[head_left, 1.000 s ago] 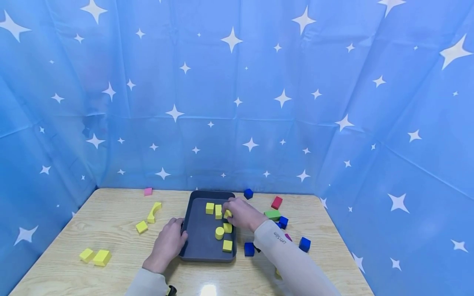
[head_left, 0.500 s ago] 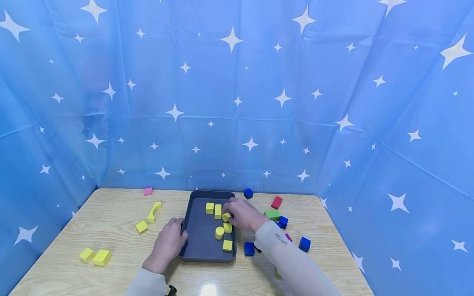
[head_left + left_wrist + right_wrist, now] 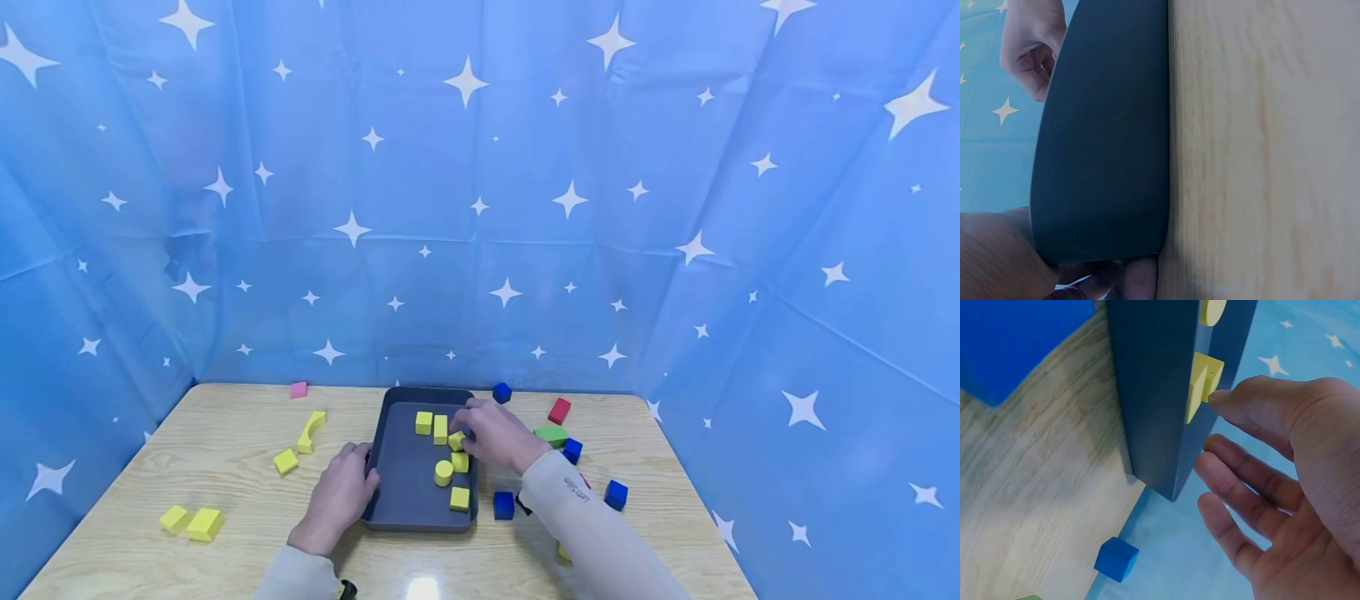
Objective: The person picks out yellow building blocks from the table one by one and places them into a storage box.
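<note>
My left hand (image 3: 341, 492) grips the left side of a dark grey tray (image 3: 393, 500); in the left wrist view its fingers (image 3: 1141, 278) curl about the tray's edge. Over the tray's far right part, my right hand (image 3: 495, 433) pinches a small yellow block (image 3: 457, 442) low inside. In the right wrist view the thumb touches yellow, its other fingers hang loosely bent, and the index finger is mostly hidden. Around that block in the tray lie a yellow cube (image 3: 423, 422), an upright yellow block (image 3: 440, 429), a yellow cylinder (image 3: 443, 473) and other yellow blocks.
Several yellow blocks, including an arch (image 3: 311, 432), and a pink block (image 3: 298, 389) lie left of the tray. To its right are several blue blocks (image 3: 503, 505), a green block (image 3: 551, 436) and a red one (image 3: 558, 410). A starred blue curtain (image 3: 420, 275) hangs behind.
The yellow block under my right hand has shifted slightly left and down in the tray and turned. My right forearm has swung a little rightward. The left hand and the tray stay put.
</note>
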`<state>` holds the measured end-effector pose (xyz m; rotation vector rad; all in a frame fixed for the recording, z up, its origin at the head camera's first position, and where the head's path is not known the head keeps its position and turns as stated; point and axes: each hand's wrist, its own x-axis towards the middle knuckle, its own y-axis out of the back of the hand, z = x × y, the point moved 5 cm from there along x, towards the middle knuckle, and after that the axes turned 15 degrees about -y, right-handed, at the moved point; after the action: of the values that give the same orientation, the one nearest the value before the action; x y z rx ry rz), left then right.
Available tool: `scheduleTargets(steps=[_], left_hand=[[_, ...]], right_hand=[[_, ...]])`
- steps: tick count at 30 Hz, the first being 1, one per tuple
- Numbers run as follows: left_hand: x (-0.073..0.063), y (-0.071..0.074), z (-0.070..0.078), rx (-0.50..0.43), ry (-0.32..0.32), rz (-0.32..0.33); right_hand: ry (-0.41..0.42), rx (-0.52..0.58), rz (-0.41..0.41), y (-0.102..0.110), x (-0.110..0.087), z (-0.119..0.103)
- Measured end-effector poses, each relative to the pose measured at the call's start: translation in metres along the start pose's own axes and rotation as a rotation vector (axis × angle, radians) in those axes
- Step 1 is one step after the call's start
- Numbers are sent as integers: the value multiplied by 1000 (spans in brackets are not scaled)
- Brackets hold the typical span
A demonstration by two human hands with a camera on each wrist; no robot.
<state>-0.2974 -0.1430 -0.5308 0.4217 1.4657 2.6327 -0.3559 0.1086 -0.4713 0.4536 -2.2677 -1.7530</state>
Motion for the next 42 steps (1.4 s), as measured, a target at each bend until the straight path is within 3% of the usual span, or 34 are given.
scheduleTargets(steps=[19,34,42], left_hand=[[-1,0,0,4,-8,4],[-1,-2,-1,11,-5,-1],[-1,-1,-1,14,-10,4]], right_hand=[[-57,-1,37,4,-22,7],[-72,54,73,8,-50,19],[-124,69,93,11,-63,25]])
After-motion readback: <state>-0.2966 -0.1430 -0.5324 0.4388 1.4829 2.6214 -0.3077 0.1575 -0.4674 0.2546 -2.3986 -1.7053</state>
